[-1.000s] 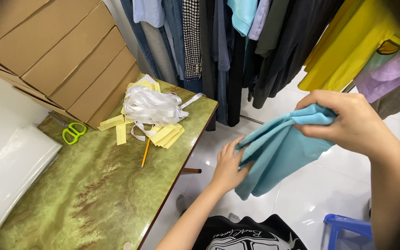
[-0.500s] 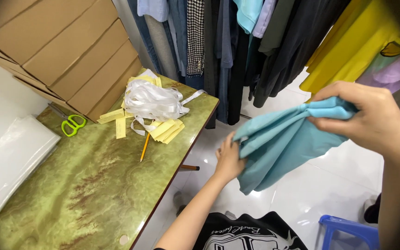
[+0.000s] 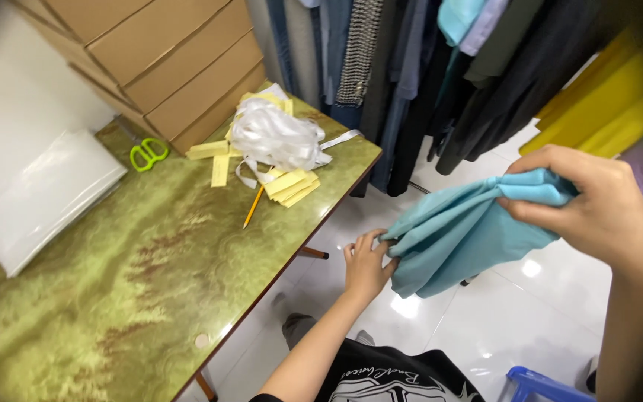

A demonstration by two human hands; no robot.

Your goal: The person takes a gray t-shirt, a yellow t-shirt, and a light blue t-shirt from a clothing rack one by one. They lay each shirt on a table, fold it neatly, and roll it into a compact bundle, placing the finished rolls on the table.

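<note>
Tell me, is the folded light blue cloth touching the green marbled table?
Apart. The head view shows the light blue cloth held by both hands beyond the green marbled table edge, with white floor tiles visible between them.

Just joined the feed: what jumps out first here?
A light blue cloth held up over the white floor, the right hand gripping its top and the left hand at its lower edge. On the left stands a green marbled table with yellow slips and green scissors.
</note>
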